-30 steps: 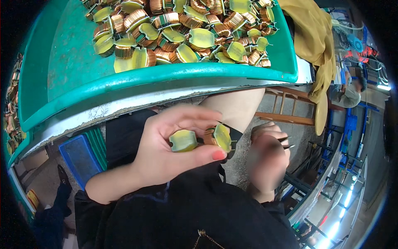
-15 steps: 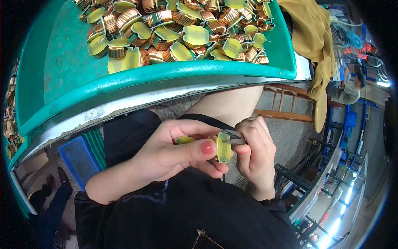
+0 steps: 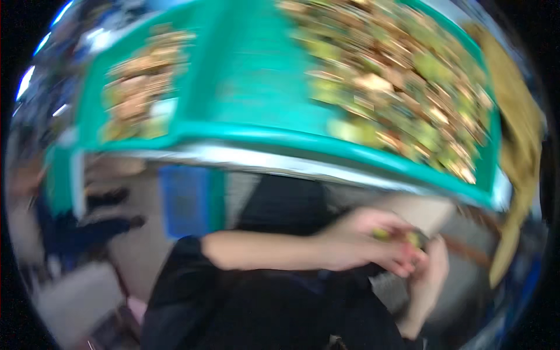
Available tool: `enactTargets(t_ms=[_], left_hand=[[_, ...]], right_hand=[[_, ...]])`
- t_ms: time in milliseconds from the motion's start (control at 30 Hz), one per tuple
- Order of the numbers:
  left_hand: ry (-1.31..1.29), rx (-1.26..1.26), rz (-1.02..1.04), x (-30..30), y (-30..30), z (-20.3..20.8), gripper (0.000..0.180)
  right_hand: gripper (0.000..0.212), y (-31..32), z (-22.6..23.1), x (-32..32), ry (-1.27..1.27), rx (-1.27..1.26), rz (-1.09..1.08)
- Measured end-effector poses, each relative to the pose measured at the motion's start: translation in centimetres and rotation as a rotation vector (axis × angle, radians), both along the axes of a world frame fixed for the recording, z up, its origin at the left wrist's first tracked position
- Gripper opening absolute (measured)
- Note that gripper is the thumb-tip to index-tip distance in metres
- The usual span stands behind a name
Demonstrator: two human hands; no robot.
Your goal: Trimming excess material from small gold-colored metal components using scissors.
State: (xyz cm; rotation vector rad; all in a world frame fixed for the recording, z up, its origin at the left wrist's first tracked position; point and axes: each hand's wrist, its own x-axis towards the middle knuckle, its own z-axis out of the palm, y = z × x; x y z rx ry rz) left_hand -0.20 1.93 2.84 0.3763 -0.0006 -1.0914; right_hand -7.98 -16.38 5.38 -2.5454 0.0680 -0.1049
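Note:
The whole view is smeared by motion. My left hand is closed round a copper-wound coil with yellow-green end plates, its body mostly covered by the fingers. Beside it, my right hand is curled close to the left fingertips. A small dark, blurred patch at its fingers fits the head of the cutting pliers, whose handles are hidden in the palm. Both hands are over my lap, below the front edge of the bench.
A large green tray lies ahead on a white-edged bench, coils heaped in its right part. Another green tray with coils stands left. Below are a blue crate and a person's dark-clothed legs. Mustard cloth hangs right.
The view has swung left, so the tray and my hands appear farther right and the left tray shows more fully. My hands stay together at the coil; the pliers have become blurred.

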Motion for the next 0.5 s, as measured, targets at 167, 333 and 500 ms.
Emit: enactTargets(t_ms=[167, 333, 500], left_hand=[[-0.224, 0.074, 0.296, 0.2, -0.7, 0.4, 0.042], [-0.531, 0.360, 0.543, -0.9, -0.1, 1.1, 0.036], [-0.608, 0.442, 0.543, -1.2, 0.0, 0.8, 0.037]], right_hand=[[0.027, -0.9, -2.8, 2.0, 0.385, 0.594, -0.337], [0.021, 2.9, -0.9, 5.0, -0.162, 0.076, 0.371], [0.027, -2.0, -3.0, 2.0, -0.025, -0.226, 0.135]])
